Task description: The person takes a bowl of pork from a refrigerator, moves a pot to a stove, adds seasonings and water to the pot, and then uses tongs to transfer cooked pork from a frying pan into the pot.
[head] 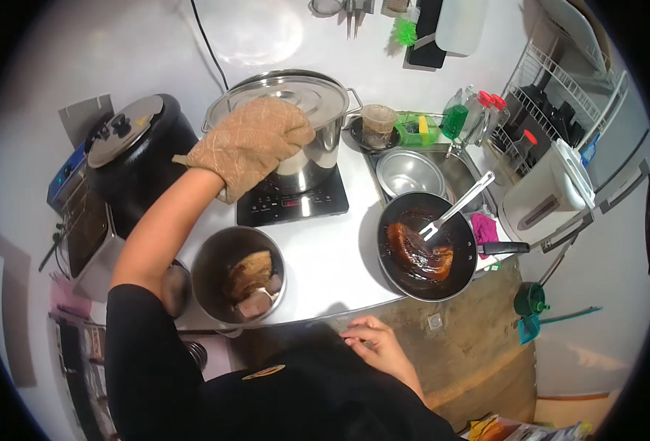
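My left hand, inside a tan quilted oven mitt [256,140], is at the front edge of the round metal lid [325,102] on a large stainless steel stockpot [325,149]. The mitt hides my fingers and any grip on the lid. Behind the lid, part of the pot's rim shows. The pot stands on a black induction cooker [303,204]. My right hand [377,342] holds nothing, fingers loosely bent, below the counter's front edge. A deep metal pot [203,275] holds pieces of meat [253,275]. A black frying pan [391,281] holds dark-glazed meat [413,248] and a slotted metal utensil [457,204].
A black pressure cooker [143,165] stands at the left. Back right, a metal bowl [410,173] sits at the sink [463,165], near a plastic tub [379,124] and green tray [419,132]. The pan's handle [510,247] points right, towards a white lidded container [545,193].
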`<state>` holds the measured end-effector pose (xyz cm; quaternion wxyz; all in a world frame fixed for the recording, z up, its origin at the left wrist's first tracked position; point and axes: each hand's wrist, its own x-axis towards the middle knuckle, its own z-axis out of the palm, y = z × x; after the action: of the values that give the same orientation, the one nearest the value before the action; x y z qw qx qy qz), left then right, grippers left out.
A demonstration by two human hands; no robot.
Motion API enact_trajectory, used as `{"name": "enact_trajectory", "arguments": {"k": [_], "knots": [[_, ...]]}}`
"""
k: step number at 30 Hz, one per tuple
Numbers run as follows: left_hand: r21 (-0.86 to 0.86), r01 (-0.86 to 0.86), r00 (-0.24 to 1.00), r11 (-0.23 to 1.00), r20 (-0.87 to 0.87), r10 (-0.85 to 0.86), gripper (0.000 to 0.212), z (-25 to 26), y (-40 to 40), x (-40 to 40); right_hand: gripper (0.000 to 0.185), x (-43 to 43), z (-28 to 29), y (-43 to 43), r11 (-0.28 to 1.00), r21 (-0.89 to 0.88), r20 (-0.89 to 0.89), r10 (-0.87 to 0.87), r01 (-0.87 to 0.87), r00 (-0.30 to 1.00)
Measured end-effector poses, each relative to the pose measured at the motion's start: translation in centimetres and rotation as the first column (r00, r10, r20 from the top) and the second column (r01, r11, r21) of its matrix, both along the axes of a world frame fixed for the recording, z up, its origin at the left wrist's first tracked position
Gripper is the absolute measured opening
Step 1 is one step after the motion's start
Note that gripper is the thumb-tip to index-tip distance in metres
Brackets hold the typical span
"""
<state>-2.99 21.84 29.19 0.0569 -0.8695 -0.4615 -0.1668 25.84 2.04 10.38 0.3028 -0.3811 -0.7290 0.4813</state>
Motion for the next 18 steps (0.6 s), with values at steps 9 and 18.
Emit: {"name": "enact_trajectory", "arguments": {"k": [9, 18], "knots": [[0.153, -0.244, 0.97, 0.957, 0.049, 0.24, 0.027, 0.1, -2.3, 3.1, 0.02, 9.5, -0.5, 1.4, 0.99, -0.06, 0.083, 0.13, -0.125, 0.988], [0.104, -0.477, 0.877, 0.873, 0.128, 0.464, 0.031, 4.2, -2.0, 5.8, 0.018, 13.6, -2.0, 2.0, 0.99, -0.045, 0.062, 0.137, -0.135, 0.989]]}}
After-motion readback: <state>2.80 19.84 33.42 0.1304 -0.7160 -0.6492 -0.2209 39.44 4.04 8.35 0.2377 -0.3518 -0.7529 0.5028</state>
